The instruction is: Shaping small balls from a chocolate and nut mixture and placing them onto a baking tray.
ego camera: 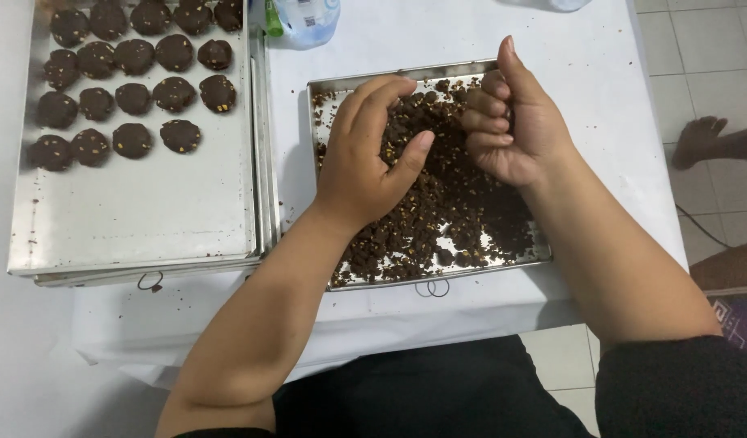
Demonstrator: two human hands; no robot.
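**Ana:** What do you see from the head camera?

**Ben:** A table with a white cloth point(600, 73). Past its right edge is a pale tiled floor point(697, 57), and somebody's bare foot point(702, 138) rests there.

**Ana:** What sits on the cloth?

**Ben:** Two shiny metal trays, side by side. The big tray point(146, 211) on the left has dark round cookies point(134, 97) in rows at its far end. Its near half is bare metal. A clear bottle point(308, 20) stands at the far edge.

**Ana:** And the other tray?

**Ben:** The small tray point(321, 89) is right in front of the person. It is full of crumbly dark dough point(438, 203) with little yellow bits. Some white cloth shows on its right side and near side.

**Ana:** Where are the hands?

**Ben:** Both are over the dough. The left hand point(365, 154) is curled, fingers dipping into the crumbs. The right hand point(511, 122) is closed like a fist, thumb up. I cannot tell if dough is inside it.
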